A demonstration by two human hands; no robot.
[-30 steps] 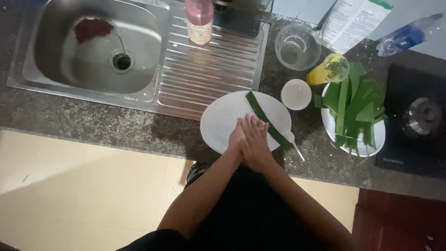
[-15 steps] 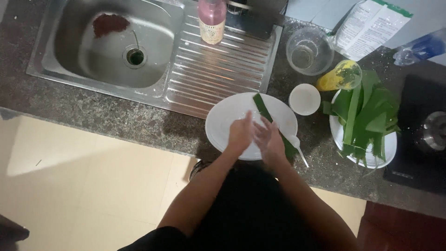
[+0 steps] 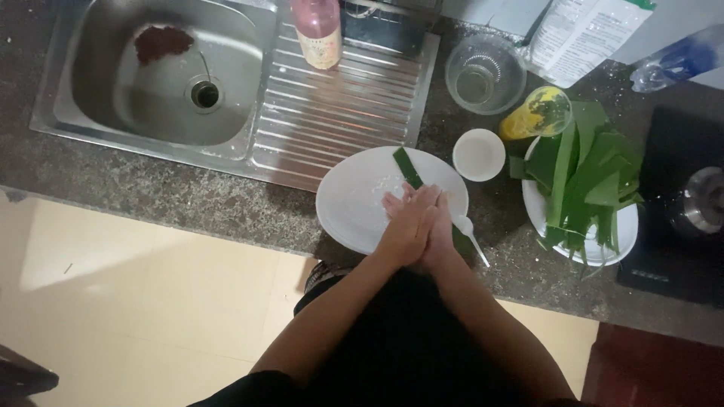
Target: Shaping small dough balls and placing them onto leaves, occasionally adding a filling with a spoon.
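Note:
My left hand (image 3: 402, 226) and my right hand (image 3: 442, 230) are pressed palm to palm over the right side of a white plate (image 3: 351, 203) on the stone counter. Whatever lies between the palms is hidden. A long green leaf strip (image 3: 407, 167) lies across the plate and runs under my hands. Some white smear shows on the plate just left of my fingers. A white plastic spoon (image 3: 472, 235) pokes out to the right of my right hand.
A small white bowl (image 3: 479, 154) and a yellow cup (image 3: 537, 113) stand behind the plate, with a glass bowl (image 3: 484, 74) beyond. A second plate (image 3: 596, 252) holds green leaves (image 3: 584, 173). A steel sink (image 3: 151, 90), a pink bottle (image 3: 318, 30) and a dark cooker (image 3: 679, 226) flank them.
Half a second ago my hands were slightly apart over the plate; now the palms are pressed together again. The view has shifted a little.

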